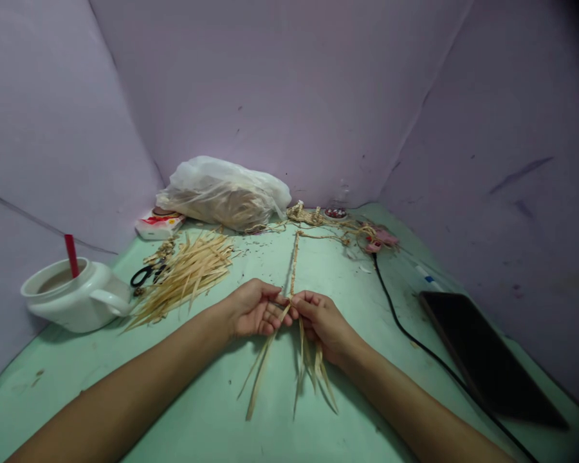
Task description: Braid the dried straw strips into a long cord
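Both hands [258, 312] [322, 321] meet near the middle of the tabletop [352, 411]. With my right thumb and fingers I pinch the near end of a slim braid [294, 260]; my left palm is turned up, its fingertips at the same end, and I cannot quite tell whether they grip. Loose strips [258, 382] fan from there toward the near edge. The braid runs away from me to cords [325, 238] near the far edge.

To my left, the strip pile [197, 267] lies beyond my forearm, with scissors [141, 276] just beside it and a white pot [72, 302] holding a red stick [71, 254] by the left edge. Along the far edge, against the purple wall [280, 96], sit a white pack [159, 226], a plastic bag [226, 196], a woven piece [309, 215] and a dish [335, 213].

A pink thing [383, 238] lies to the far right, and a black cable [405, 331] curves from it to the near edge, passing between my right forearm and the right wall and under or against a dark tablet [489, 360]. Green surface shows between pile and braid, and between braid and cable.
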Motion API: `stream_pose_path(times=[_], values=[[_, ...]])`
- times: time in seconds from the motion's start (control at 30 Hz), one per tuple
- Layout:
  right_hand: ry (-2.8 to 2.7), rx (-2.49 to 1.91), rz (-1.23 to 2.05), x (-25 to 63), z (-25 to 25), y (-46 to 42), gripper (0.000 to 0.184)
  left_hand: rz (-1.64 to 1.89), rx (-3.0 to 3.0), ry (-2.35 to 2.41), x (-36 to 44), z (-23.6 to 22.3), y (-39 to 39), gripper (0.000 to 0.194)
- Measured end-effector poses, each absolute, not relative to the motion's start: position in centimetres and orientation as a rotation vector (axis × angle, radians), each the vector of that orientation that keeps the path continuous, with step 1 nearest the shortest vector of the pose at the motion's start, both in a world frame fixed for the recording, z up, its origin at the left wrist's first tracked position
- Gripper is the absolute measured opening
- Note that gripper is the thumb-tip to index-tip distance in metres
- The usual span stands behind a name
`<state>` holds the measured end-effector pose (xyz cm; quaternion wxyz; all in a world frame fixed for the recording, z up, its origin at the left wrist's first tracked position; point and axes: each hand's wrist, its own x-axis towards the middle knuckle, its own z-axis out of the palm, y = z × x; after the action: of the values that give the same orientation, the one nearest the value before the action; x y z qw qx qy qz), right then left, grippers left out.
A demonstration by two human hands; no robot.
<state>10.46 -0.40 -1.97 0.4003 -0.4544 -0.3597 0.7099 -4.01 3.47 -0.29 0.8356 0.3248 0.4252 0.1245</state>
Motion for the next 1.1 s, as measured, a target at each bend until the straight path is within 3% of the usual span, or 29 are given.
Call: stream_pose_path(times=[0.4,0.6,0.93,1.1], values=[[-0.814,-1.087,1.873,10.8,-1.8,-0.4,0.022,0.422,0.654,0.856,-3.8,-1.1,3.0,0.011],[-0.858,-1.149,1.827,10.7,-2.0,-0.4,0.017,0.436,0.883,1.014,-3.5,-0.6,2.6,0.016],[-1.414,-1.286,1.38,11.2,-2.6,0.2,0.006,0.468,1.258,1.387,-2.5,0.7,2.4,0.008],[-1.744,-1.412,1.008,11.8,-2.3,0.2,0.012,0.559,1.38,1.399,-1.8,0.5,2.3,0.009]])
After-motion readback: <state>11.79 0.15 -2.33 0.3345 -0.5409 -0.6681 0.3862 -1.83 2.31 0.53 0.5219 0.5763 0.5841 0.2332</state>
